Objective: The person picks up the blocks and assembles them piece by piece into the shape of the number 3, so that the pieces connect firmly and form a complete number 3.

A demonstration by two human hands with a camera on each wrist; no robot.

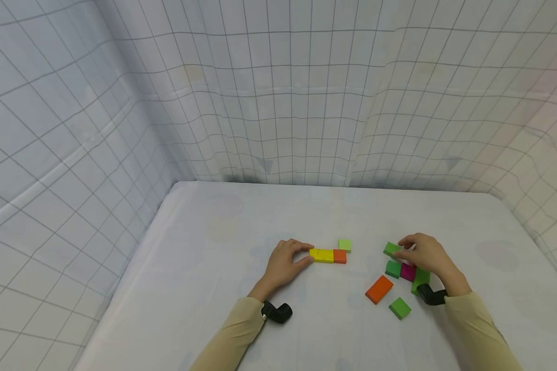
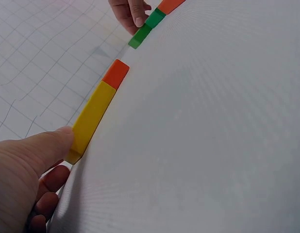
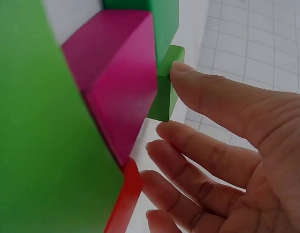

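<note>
My left hand point(image 1: 285, 264) pinches the left end of a long yellow block point(image 1: 324, 255) between thumb and index finger. An orange block point(image 1: 340, 256) lies end to end with the yellow one, and a light green block point(image 1: 345, 245) sits just behind it. On the right, the thumb and index fingertips of my right hand point(image 1: 422, 252) are at opposite sides of a small green block point(image 1: 391, 249). In the right wrist view its thumb overlaps that block's edge point(image 3: 177, 53); the other fingers curl loosely. Close by are a darker green block point(image 1: 392, 269) and a magenta block point(image 1: 408, 272).
A larger green block point(image 1: 420, 281) lies under my right wrist, beside the magenta one. Nearer me are an orange-red block point(image 1: 379, 289) and a green block point(image 1: 400, 308). A red piece point(image 3: 125, 194) shows under the right fingers. Gridded white curtains point(image 1: 278, 103) surround the white table point(image 1: 204, 288).
</note>
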